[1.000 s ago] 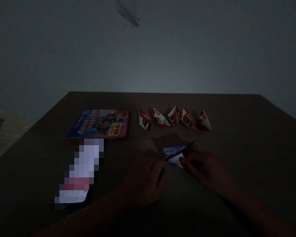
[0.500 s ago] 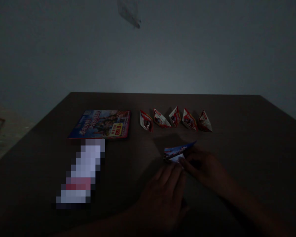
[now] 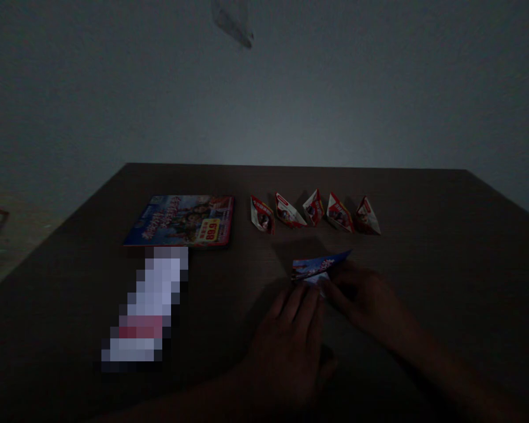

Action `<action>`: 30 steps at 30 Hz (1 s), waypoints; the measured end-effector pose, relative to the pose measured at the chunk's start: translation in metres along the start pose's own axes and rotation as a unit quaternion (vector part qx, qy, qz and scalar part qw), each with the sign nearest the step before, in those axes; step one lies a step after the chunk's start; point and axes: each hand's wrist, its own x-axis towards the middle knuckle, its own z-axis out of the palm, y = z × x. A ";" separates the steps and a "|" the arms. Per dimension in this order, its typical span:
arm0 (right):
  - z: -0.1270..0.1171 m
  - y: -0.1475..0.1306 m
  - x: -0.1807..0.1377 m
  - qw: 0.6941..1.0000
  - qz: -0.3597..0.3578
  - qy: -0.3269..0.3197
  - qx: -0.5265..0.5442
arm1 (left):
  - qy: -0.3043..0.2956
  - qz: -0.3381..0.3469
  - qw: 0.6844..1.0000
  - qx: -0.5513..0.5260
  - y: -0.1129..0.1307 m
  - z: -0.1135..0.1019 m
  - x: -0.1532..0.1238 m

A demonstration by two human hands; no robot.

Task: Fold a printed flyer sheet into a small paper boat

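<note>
Dim light, dark surface (image 3: 423,247). Folded paper (image 3: 318,267), blue-printed and pointed toward 2 o'clock, lies flat near the surface's middle, at 12 o'clock from the left hand (image 3: 291,338) and 10 o'clock from the right hand (image 3: 368,299).

Change over the last second: the left hand has slid from 8 o'clock of the paper to directly below it. Its fingers, curled before, are now stretched out flat with their tips on the paper's near edge. The paper itself has barely shifted. The right hand stays put, its fingers bent onto the near right edge; too dark to tell whether they pinch or only press. Reads as pressing a fold down with both hands.

Row of five folded paper boats (image 3: 315,211) at 12 o'clock of the paper, apart from it. Printed leaflet (image 3: 183,220) at 10 o'clock.
</note>
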 end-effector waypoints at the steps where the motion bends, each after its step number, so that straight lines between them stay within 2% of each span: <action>1: 0.000 0.000 0.000 1.000 -0.001 0.002 -0.003 | -0.003 -0.002 1.000 -0.003 0.000 0.000 0.001; 12: 0.003 -0.001 -0.002 0.999 0.004 -0.005 -0.052 | -0.003 0.002 1.000 -0.007 -0.002 -0.004 0.001; 30: -0.001 0.001 0.003 0.996 0.045 -0.036 -0.067 | 0.003 -0.015 0.999 0.030 -0.001 -0.004 0.000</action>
